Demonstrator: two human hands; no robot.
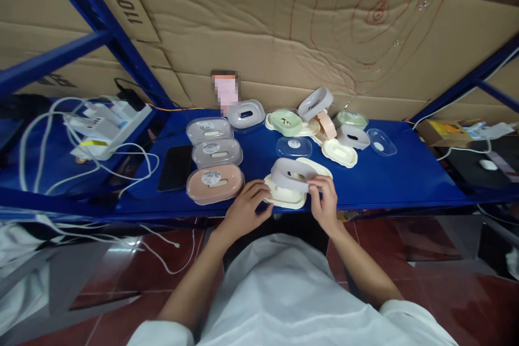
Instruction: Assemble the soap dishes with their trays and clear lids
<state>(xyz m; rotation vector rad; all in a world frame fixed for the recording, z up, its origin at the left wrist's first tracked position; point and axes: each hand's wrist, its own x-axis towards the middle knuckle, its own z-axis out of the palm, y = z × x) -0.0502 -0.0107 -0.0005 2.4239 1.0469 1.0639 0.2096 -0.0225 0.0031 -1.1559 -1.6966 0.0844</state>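
Pink case [215, 184]: clear-lidded — just left of the left hand [248, 206].
Left hand: fingers curved at the cream tray [286, 198], left edge — grip uncertain, I cannot tell.
Cream tray: near the table's front edge, under the grey shell [288, 179].
Right hand [324, 198]: pinching the shell's right end.
Clear lid [382, 141]: far right, on blue table [377, 178].

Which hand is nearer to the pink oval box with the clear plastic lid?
Left. The left hand lies just right of the pink oval box; whether they touch is unclear. The right hand is farther right, its fingers at the right end of a grey oval container.
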